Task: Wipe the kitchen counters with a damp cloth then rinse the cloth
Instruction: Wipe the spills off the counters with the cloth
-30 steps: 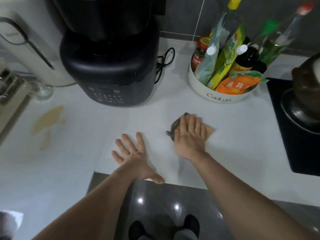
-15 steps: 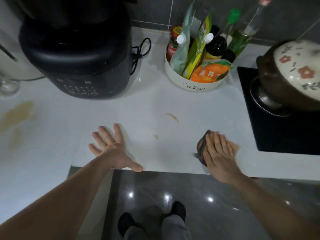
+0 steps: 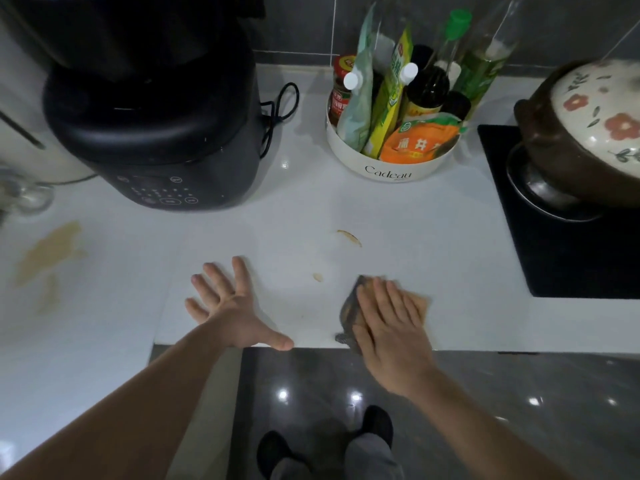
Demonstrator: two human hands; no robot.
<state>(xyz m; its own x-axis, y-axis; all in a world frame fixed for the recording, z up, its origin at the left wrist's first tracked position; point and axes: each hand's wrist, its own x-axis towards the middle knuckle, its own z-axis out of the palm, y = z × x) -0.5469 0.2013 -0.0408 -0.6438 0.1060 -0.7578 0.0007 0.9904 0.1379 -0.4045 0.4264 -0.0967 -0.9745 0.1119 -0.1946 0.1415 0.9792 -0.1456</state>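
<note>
wiping step: flat-fingered right hand [image 3: 388, 327] presses a crumpled grey-and-tan cloth [image 3: 348, 308] on the glossy white counter [image 3: 457, 265] by its front edge, left hand [image 3: 232, 313] splayed flat nearby; next, the stroke should reach the small brown smears [image 3: 349, 237] beyond.

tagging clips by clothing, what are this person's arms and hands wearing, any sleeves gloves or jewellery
The left forearm and right forearm are bare, with no sleeve in view. The left hand and right hand are ungloved; no watch, bracelet or ring is visible.
</note>
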